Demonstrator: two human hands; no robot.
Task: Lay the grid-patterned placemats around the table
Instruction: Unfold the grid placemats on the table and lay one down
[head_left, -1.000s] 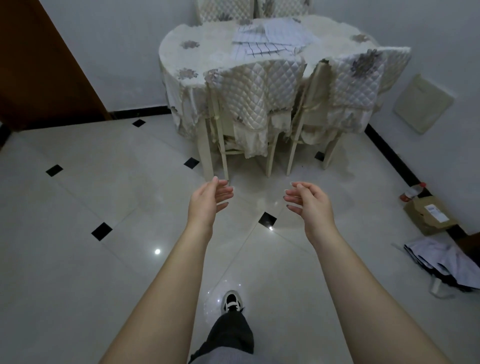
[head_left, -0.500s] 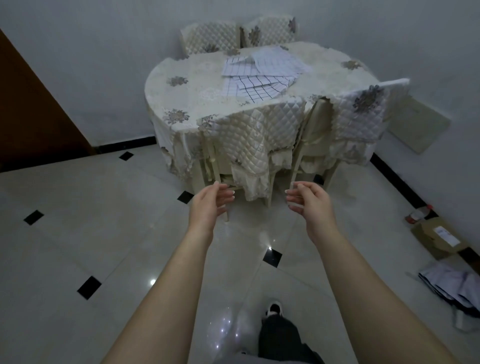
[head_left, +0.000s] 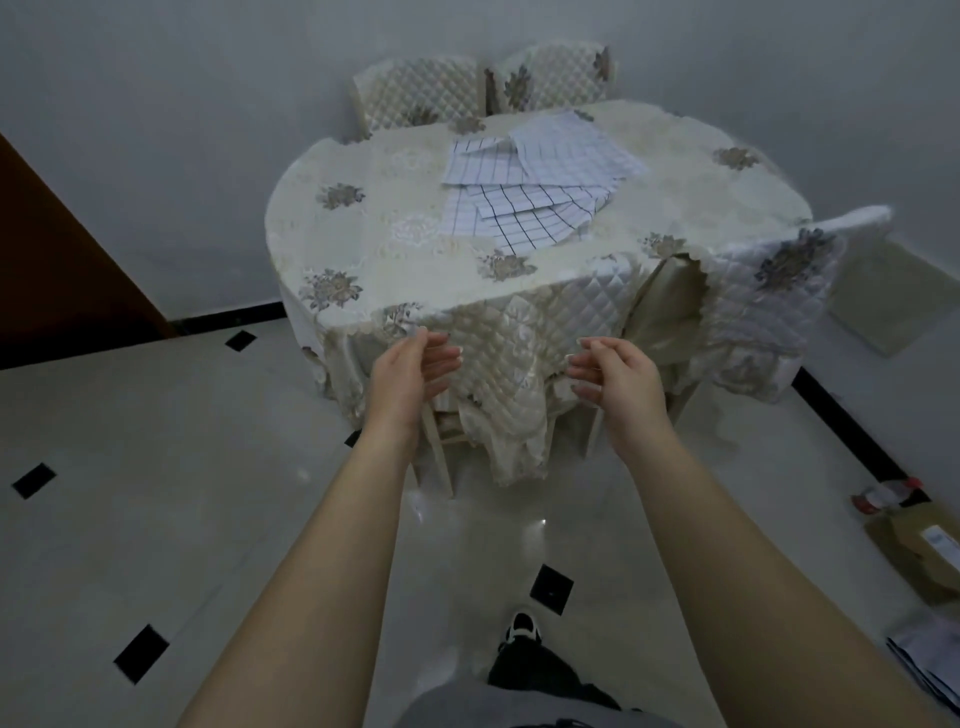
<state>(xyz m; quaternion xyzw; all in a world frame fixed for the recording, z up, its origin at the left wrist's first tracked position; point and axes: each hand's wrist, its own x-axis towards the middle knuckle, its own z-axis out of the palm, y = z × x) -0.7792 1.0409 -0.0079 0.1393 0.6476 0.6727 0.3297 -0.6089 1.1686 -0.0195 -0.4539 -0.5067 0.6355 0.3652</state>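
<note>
Both arms out front, bare forearms in shot. Left grip (head_left: 410, 371) is spread: fingers loosely curved, palm facing in, nothing in it. Right grip (head_left: 618, 374), same deal: relaxed, fingers slightly bent, palm turned toward the left grip, holding nothing. Clear gap btwn the two. Both hover in front of the near quilted chair (head_left: 519, 332), which is tucked in under the edge of the worktop (head_left: 374, 244). Can't tell if any fingertip touches the chair cover.

Placemats (head_left: 535, 192): white w/ dark grid lines, in one loose overlapping pile. They sit well beyond both grips, past the chair back, around the middle of the round worktop, a touch toward the right grip's side. None laid round the edge yet, all in the pile. Worktop has a cream cloth w/ grey-brown flower prints.

Second quilted chair (head_left: 769, 301) is out to the right of the right grip, angled, w/ a flower motif on its cover. Far chair backs (head_left: 421, 98), two of them side by side, stand past the pile against the wall. Brown door (head_left: 62, 270) is way off to the left of the left grip.

Down and right of the right grip, by the wall, a bottle (head_left: 883, 496) lies just beside a cardboard box (head_left: 924, 556). Below the grips, near the bottom of the shot, one black-and-white shoe (head_left: 522, 629) is on the pale tiled floor (head_left: 156, 467) w/ small black diamond insets.
</note>
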